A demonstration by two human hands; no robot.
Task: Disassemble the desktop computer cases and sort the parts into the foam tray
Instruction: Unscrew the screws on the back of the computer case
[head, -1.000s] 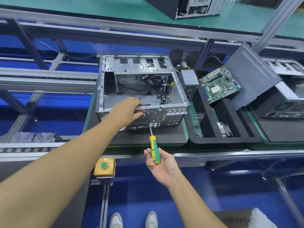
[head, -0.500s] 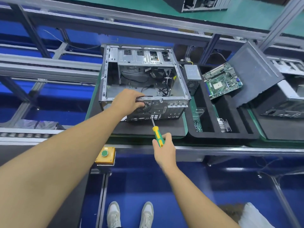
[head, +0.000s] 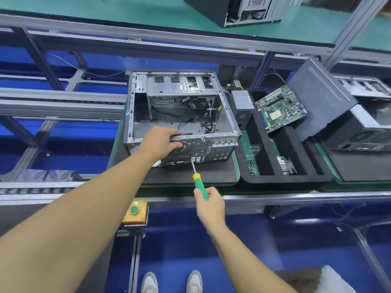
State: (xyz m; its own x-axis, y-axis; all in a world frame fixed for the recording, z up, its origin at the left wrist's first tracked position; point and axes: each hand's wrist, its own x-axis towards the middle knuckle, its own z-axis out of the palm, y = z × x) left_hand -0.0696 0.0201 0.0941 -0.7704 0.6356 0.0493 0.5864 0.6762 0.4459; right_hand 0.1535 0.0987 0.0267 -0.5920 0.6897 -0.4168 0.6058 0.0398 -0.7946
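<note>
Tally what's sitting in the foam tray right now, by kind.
Power supply: 1
Motherboard: 1
Finned heatsink: 1
Clear bag of small parts: 1
Total: 4 in the foam tray. The side panel leaning at its right edge is not counted.

2 bare forearms (head: pixel 84 208), 2 pale grey sneakers (head: pixel 149 282)

Open-topped case (head: pixel 169 123) — cables (head: pixel 209 126) inside
</note>
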